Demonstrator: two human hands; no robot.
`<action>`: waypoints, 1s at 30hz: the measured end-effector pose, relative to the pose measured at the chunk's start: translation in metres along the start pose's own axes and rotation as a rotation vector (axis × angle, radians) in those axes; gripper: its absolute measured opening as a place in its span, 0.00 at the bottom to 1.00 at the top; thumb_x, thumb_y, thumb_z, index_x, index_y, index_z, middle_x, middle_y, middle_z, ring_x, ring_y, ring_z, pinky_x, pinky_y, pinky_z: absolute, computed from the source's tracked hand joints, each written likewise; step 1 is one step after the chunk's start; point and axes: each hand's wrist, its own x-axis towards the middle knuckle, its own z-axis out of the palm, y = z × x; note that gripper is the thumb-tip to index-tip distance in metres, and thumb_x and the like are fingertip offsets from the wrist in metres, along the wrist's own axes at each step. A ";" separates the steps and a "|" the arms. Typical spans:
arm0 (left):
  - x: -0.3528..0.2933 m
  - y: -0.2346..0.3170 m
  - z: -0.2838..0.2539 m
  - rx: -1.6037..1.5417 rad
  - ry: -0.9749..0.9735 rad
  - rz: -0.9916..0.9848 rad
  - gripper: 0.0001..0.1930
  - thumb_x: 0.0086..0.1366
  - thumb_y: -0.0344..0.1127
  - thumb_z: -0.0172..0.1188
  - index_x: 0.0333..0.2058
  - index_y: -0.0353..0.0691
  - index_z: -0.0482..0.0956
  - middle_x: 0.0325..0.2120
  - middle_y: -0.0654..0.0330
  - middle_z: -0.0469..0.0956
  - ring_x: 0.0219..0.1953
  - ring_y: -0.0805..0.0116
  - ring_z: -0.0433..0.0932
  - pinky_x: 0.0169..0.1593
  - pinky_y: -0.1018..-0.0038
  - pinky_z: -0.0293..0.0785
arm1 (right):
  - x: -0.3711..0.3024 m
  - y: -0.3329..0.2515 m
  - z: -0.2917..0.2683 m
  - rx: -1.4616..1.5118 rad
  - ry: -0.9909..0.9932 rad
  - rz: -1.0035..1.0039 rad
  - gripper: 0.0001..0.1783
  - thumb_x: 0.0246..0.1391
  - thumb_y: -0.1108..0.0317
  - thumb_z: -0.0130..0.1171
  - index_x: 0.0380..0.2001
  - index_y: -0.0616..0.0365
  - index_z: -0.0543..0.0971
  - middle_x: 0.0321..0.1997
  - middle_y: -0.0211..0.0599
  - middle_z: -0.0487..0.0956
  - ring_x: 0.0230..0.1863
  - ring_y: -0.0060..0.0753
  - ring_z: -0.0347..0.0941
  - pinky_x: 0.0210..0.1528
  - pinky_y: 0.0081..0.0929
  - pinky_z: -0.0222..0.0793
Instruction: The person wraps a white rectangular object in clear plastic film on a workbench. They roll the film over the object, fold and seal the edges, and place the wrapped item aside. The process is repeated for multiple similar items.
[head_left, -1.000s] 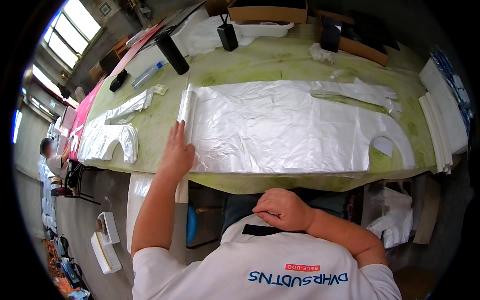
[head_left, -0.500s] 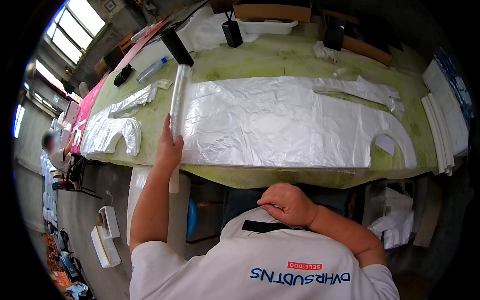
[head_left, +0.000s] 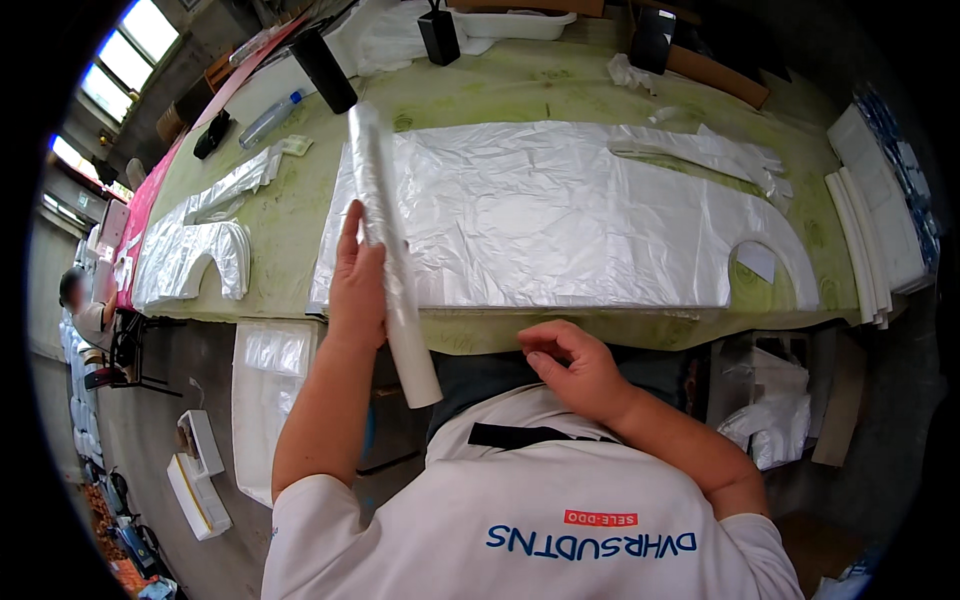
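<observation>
My left hand (head_left: pixel 358 290) is closed around a roll of clear plastic film (head_left: pixel 385 235) near its middle. The roll slants across the table's front edge, its near end hanging over toward me. Under and beside it, a large flat stack of thin clear plastic sheets (head_left: pixel 510 215) covers the middle of the table, with a curved cut-out at its right end. To the left lies a smaller plastic piece (head_left: pixel 195 245) with a similar curved notch. In front of my waist, below the table edge, my right hand (head_left: pixel 585 375) is empty, its fingers loosely bent and apart from the thumb.
A black block (head_left: pixel 322 70), a plastic bottle (head_left: pixel 270 120) and a black pouch (head_left: pixel 212 134) lie at the far left. White rolls (head_left: pixel 855 250) stand along the right edge. Cardboard boxes (head_left: pixel 715 75) sit at the back. Another person (head_left: pixel 92 315) is at the far left.
My left hand has swung the roll's near end right and toward me, baring the left edge of the plastic stack. My right hand's fingers have loosened. The view has shifted slightly.
</observation>
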 end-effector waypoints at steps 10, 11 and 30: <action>-0.039 -0.028 0.065 -0.254 -0.155 -0.128 0.42 0.64 0.25 0.51 0.74 0.61 0.49 0.50 0.57 0.74 0.50 0.65 0.76 0.50 0.65 0.78 | 0.015 -0.018 0.012 0.439 -0.082 0.313 0.32 0.68 0.66 0.56 0.70 0.56 0.58 0.56 0.40 0.75 0.52 0.30 0.76 0.51 0.29 0.76; -0.044 -0.035 0.075 -0.289 -0.162 -0.163 0.43 0.65 0.24 0.52 0.74 0.62 0.47 0.49 0.57 0.74 0.50 0.65 0.76 0.50 0.65 0.78 | 0.015 -0.023 0.009 0.537 -0.100 0.328 0.31 0.70 0.61 0.52 0.70 0.59 0.56 0.56 0.40 0.75 0.52 0.32 0.77 0.50 0.33 0.77; -0.137 -0.068 0.071 -0.085 -0.392 -0.244 0.56 0.63 0.28 0.68 0.74 0.40 0.29 0.56 0.51 0.69 0.59 0.63 0.71 0.63 0.66 0.69 | 0.000 -0.018 -0.003 0.798 0.092 0.568 0.13 0.69 0.59 0.53 0.44 0.59 0.73 0.44 0.39 0.79 0.46 0.31 0.77 0.48 0.36 0.76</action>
